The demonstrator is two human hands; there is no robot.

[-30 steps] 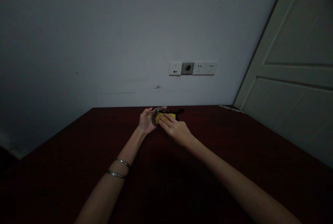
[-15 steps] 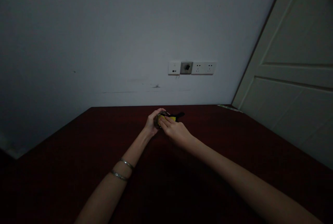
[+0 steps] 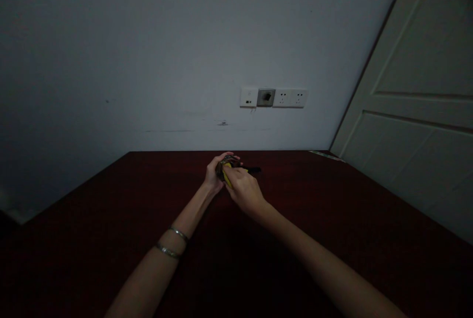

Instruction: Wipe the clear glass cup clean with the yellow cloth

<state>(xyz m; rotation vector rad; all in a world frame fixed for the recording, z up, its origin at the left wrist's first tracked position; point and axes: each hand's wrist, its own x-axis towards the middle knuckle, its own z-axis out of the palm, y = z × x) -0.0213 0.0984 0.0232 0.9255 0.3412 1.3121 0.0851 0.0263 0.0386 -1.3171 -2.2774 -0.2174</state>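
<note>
Far out over the dark red table, my left hand [image 3: 213, 174] is wrapped round a dark, shiny, rounded object [image 3: 230, 159] that looks glassy at its rim. A black handle-like part [image 3: 254, 169] sticks out from it to the right. My right hand [image 3: 247, 191] is closed on a yellow cloth [image 3: 226, 178] and presses it against the object's near side. The fingers and the dim light hide most of the object, so its kind is unclear. Two silver bangles [image 3: 169, 250] circle my left forearm.
The dark red tabletop [image 3: 148, 200] runs back to a pale wall [image 3: 166, 52]. Wall sockets [image 3: 290, 98] and switch plates sit above its far edge. A panelled white door [image 3: 417, 111] stands on the right. A thin pale strip [image 3: 327, 155] lies at the back right corner.
My right hand has turned and its fingers have curled more round the yellow cloth, which now shows lower down. The black handle-like part has dipped slightly. My left hand keeps its hold.
</note>
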